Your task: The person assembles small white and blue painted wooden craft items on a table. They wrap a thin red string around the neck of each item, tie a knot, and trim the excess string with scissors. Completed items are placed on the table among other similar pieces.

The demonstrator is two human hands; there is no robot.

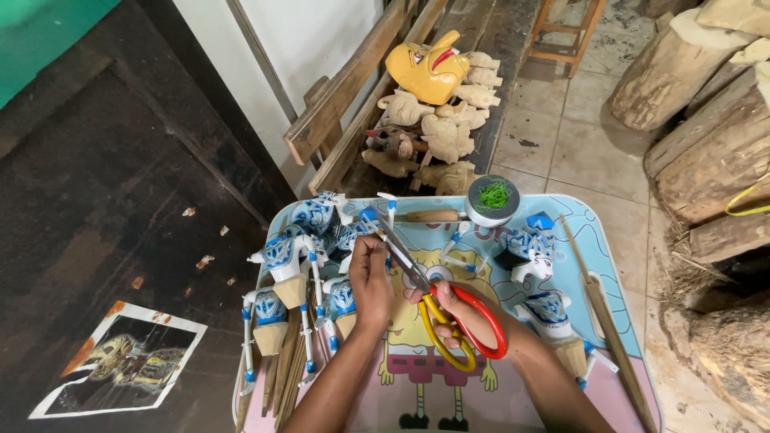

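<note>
Far left, on the dark floor: a printed picture (120,361), lying flat, edges torn. On the left part of the small desk (618,240) with its cartoon-printed top: a cluster of blue-and-white puppets (309,248) on wooden sticks, lying side by side and overlapping. Just right of them, left hand (370,281), fingers (365,247) pinched together on something small near a puppet arm; what exactly, cannot tell. Crossing close to those fingertips: scissors (433,301), blades slightly parted and pointing up-left, one handle loop yellow, the other red. Right hand (469,317) in the middle of the desk, fingers threaded through the loops and clamped on the handles. Beyond the hands, near the far edge: a wooden-handled tool (433,216) lying crosswise, beside a round tin (492,199) with green thread on top. Further right: two more puppets (541,277), then a long thin wooden stick (601,309) along the right edge. Behind the desk, on a dark bench: unpainted carved heads (445,136) and a yellow mask (427,70). Far right: stacked logs (706,120) on tiled floor.
</note>
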